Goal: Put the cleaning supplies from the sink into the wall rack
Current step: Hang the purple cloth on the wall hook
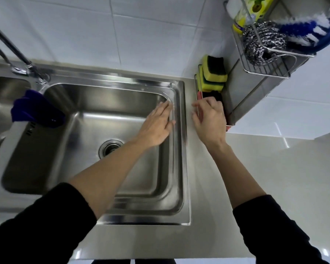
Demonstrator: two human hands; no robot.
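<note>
The right-hand stainless steel sink basin shows nothing but its round drain, so most of the cleaning supplies look already moved: a coil of silver steel wool and a blue-and-white bristled scrub brush lie in the upper wire basket of the wall rack, with a yellow-labelled package behind them, and a stack of yellow-and-green scouring sponges stands on edge in the lower wire holder. What appears left is the white spray bottle with a purple trigger head, leaning across the divider toward the left basin, well apart from both hands. The left hand lies flat and empty, fingers spread against the basin's right wall. The right hand is at the lower holder, fingers curled loosely by its front wire and the sponges; whether it pinches anything I cannot tell. The bottle is probably rigid plastic, moderately heavy if filled, and possibly wet and slick; I would grasp it around the neck just under the trigger head, where the shape stops it slipping, and carry it upright. The sponges are light and soft and yield to squeezing, so they need only gentle pressure on their broad faces.
</note>
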